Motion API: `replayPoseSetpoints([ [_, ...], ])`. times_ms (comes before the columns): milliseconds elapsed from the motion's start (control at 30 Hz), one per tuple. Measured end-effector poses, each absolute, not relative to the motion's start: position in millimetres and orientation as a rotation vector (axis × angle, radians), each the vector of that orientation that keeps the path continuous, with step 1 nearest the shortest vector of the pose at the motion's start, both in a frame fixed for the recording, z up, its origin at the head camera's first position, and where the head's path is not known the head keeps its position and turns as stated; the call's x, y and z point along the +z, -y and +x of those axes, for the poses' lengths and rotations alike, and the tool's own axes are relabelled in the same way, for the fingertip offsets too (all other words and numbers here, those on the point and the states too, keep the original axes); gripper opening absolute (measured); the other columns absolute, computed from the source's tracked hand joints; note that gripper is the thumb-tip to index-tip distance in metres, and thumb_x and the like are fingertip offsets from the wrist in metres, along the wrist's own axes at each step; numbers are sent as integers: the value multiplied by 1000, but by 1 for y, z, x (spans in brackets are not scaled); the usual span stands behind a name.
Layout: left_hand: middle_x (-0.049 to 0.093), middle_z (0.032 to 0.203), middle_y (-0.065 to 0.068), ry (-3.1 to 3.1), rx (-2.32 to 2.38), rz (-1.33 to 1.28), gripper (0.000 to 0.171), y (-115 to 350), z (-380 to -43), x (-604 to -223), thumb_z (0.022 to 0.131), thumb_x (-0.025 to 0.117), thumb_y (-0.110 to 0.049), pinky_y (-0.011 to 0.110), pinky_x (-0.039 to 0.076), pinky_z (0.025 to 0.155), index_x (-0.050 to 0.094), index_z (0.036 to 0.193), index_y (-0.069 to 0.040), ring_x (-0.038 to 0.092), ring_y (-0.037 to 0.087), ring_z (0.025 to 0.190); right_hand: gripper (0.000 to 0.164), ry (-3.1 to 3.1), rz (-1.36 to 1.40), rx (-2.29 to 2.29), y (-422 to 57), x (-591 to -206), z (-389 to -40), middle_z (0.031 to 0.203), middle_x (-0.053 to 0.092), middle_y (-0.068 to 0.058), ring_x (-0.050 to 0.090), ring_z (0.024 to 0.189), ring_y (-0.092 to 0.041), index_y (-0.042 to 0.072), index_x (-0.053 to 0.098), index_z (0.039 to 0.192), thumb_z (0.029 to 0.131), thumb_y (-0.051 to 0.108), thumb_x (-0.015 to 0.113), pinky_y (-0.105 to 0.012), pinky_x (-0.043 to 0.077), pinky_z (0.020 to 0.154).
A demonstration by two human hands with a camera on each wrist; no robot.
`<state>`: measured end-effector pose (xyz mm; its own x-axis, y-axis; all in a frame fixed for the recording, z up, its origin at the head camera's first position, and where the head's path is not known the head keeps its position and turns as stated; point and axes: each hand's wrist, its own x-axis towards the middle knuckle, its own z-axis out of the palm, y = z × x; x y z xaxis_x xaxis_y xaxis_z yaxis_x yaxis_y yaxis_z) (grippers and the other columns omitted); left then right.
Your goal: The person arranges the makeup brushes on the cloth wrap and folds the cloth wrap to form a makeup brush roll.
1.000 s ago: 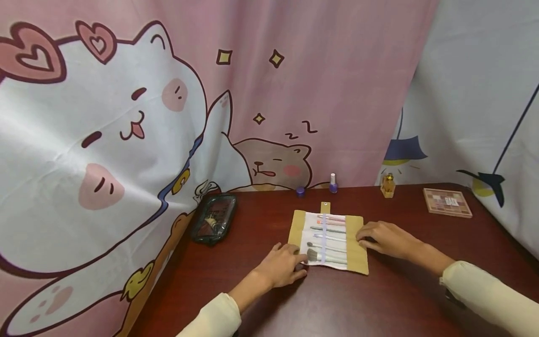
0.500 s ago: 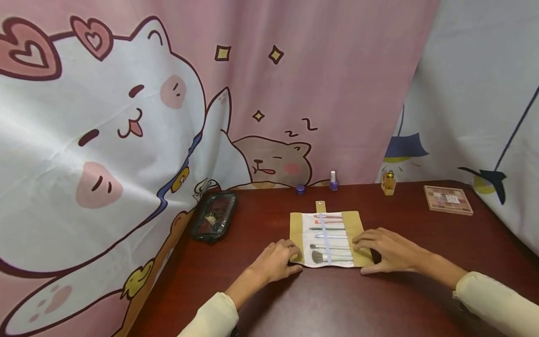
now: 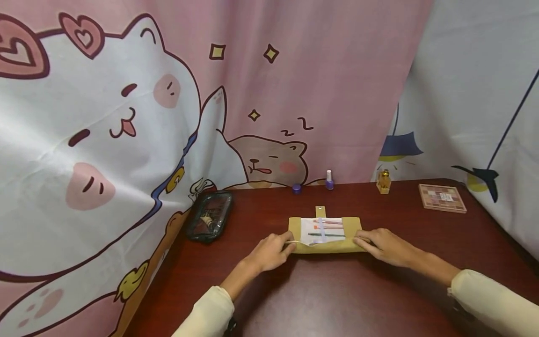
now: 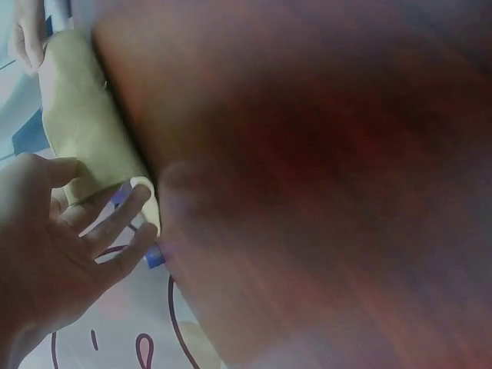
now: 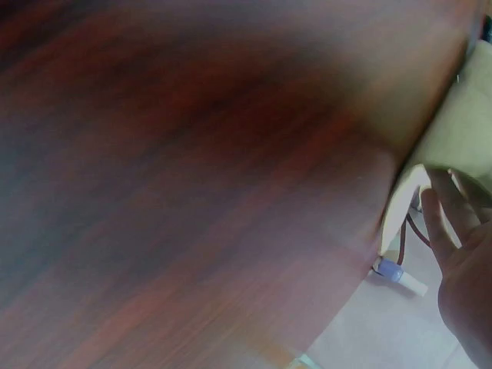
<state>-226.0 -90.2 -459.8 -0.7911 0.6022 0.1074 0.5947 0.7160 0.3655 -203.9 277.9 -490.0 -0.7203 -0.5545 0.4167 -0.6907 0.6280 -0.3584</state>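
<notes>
A tan brush roll [image 3: 328, 247] with a white lining lies on the table, its near edge folded up and over. Several slim makeup brushes [image 3: 332, 227] show under a lilac band in the far part; the fold covers the nearer ones. My left hand [image 3: 271, 251] pinches the roll's left end between thumb and fingers. At the right end, my right hand [image 3: 384, 245] pinches the folded edge in the same way. In the left wrist view the tan outer side [image 4: 92, 123] runs away from the left hand [image 4: 69, 238]. The right wrist view has the right hand [image 5: 461, 238] at the other end.
A black see-through pouch [image 3: 209, 216] lies at the left. Along the back stand a small purple jar [image 3: 296, 188], a purple nail polish bottle [image 3: 329, 180] and a golden perfume bottle [image 3: 383, 181]. A makeup palette [image 3: 442, 198] lies far right. Printed curtains hang behind the table.
Both hands have taken hold of the roll's near corners and folded its near edge up and away. The large nearest brushes are now covered.
</notes>
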Motion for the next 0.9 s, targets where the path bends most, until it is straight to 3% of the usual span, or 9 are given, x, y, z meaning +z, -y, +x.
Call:
replayPoseSetpoints([
  [100,51,69,-11,-2863,740,955,12,90,-233,-455,108,58,-31,25,42,55,62,102,-21,46,5,58,14,2575,950,922,-276,-488,-209,73,45,20,42,62,5,23,68,100,105,11,62,-22,42,58],
  [200,49,68,-11,-2855,823,956,12,87,-242,-453,108,59,-29,23,39,54,64,102,-19,43,4,57,11,2567,871,984,-277,-489,-215,72,49,18,41,60,4,19,72,102,104,12,64,-22,42,56],
  [467,60,74,-9,-2917,729,887,15,74,-263,-466,106,61,-30,28,48,64,68,108,-17,53,7,64,6,2655,673,772,-280,-500,-229,67,52,17,39,58,1,20,76,102,100,23,72,-23,37,53],
  [567,63,83,-7,-2986,582,895,17,71,-264,-473,105,63,-30,31,51,68,68,114,-16,58,10,72,5,2672,674,668,-278,-504,-232,80,64,14,51,68,-1,20,76,101,99,24,73,-27,46,59],
  [667,64,101,-5,-3073,399,1002,19,70,-261,-476,102,66,-29,34,53,74,68,117,-17,62,14,89,3,2636,706,584,-276,-507,-234,89,67,12,56,78,-4,20,75,97,96,22,77,-30,51,65],
  [767,64,113,-4,-3135,246,1152,14,69,-255,-476,102,66,-29,35,53,80,70,113,-21,60,17,104,9,2549,772,512,-274,-508,-235,86,63,11,56,81,-7,19,74,93,90,17,82,-31,51,66],
  [900,67,115,-5,-3118,140,1265,16,70,-245,-473,104,63,-37,36,52,85,73,107,-24,60,17,109,15,2458,858,441,-273,-506,-233,83,61,14,55,77,-3,21,72,91,86,16,85,-31,50,67],
])
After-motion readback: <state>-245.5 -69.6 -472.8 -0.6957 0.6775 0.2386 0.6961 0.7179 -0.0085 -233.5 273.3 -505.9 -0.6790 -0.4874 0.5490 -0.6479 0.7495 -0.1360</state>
